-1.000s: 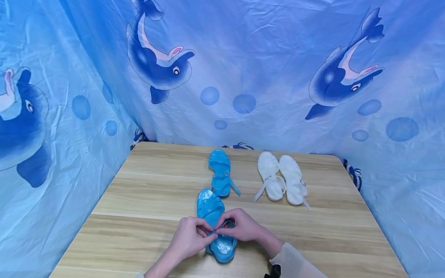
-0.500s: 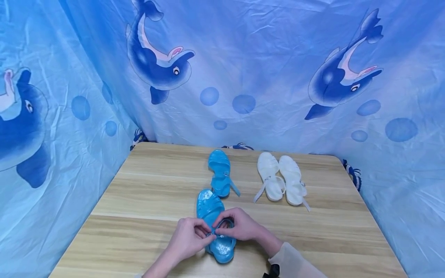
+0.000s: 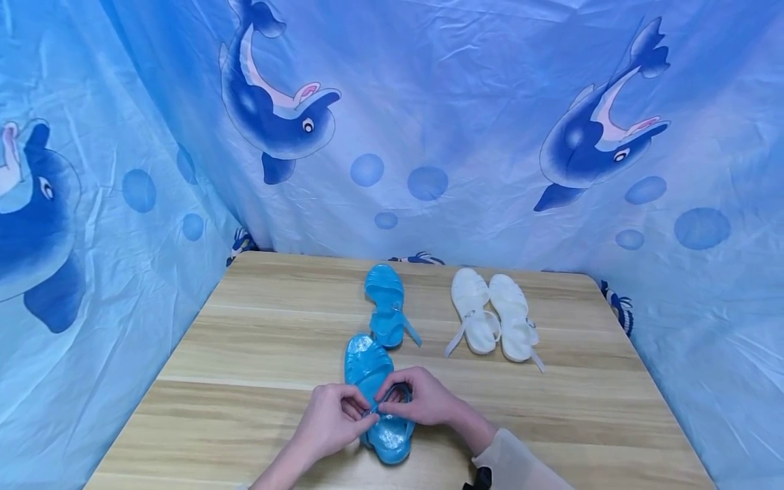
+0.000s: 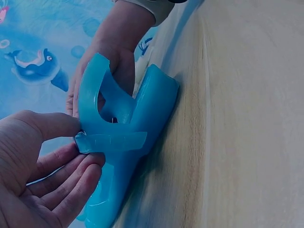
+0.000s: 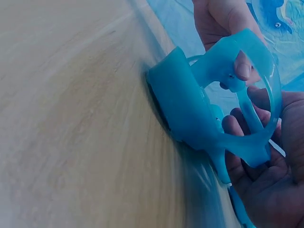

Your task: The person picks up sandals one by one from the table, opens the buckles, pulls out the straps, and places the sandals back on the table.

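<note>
A glossy blue jelly sandal (image 3: 369, 364) lies on the table, its toe pointing away from me. At its ankle strap, my left hand (image 3: 333, 416) pinches the small metal buckle (image 4: 81, 137) between thumb and fingers. A strap end (image 4: 128, 141) runs through that buckle in the left wrist view. My right hand (image 3: 422, 398) comes from the other side and pinches the strap (image 5: 251, 114) close to the left fingertips. The fingers partly hide the buckle in the head view. Just beyond lies a second blue sandal (image 3: 387, 327), its strap end loose.
A pair of white sandals (image 3: 470, 292) lies at the back right, strap ends loose. All rest on a wood-grain table (image 3: 245, 327). Blue curtains with dolphins (image 3: 275, 116) hang behind and at both sides.
Both hands keep their hold on the buckle and strap, with only a very slight shift. The sandals stay where they were; the whole head view drifts slightly.
</note>
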`<state>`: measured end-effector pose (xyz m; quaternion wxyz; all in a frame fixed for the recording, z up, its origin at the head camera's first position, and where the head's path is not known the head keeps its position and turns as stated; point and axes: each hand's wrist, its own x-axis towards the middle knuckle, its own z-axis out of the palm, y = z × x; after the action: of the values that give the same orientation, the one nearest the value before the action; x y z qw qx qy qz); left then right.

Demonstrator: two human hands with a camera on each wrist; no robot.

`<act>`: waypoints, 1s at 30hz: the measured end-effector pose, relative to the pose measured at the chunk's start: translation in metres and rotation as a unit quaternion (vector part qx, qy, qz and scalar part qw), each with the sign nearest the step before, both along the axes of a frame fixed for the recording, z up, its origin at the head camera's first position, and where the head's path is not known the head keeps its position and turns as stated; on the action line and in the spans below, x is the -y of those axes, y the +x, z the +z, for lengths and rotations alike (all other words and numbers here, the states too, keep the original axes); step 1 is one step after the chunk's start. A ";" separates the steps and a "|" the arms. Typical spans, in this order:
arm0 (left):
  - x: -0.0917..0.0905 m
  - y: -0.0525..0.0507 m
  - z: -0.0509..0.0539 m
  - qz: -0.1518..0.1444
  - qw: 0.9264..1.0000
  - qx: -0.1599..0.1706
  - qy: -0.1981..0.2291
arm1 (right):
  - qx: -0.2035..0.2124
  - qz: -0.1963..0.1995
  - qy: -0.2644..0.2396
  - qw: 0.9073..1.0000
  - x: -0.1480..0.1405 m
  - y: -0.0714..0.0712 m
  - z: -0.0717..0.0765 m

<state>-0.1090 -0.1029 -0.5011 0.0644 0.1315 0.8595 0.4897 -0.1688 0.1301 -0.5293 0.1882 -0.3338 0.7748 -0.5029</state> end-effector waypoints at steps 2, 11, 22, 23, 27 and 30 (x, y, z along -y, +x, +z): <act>0.000 0.000 0.000 0.002 1.000 0.001 -0.001 | -0.001 0.003 -0.005 1.000 0.002 0.001 0.001; 0.000 0.001 0.001 0.002 1.000 -0.008 0.003 | -0.015 0.001 0.007 1.000 0.000 0.002 0.001; 0.002 0.000 0.000 -0.002 1.000 -0.005 0.004 | -0.016 0.009 0.009 1.000 0.005 0.004 0.005; 0.002 0.000 0.000 -0.003 1.000 -0.006 0.004 | -0.014 0.010 0.008 1.000 0.004 0.004 0.005; 0.003 0.000 0.000 -0.007 1.000 -0.008 0.005 | -0.016 0.015 0.011 1.000 0.002 0.004 0.004; 0.003 0.000 0.000 -0.009 1.000 -0.009 0.005 | -0.017 0.019 0.013 1.000 0.001 0.003 0.003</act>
<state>-0.1092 -0.1060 -0.5009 0.0607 0.1440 0.8563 0.4923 -0.1661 0.1294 -0.5264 0.1889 -0.3543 0.7779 -0.4834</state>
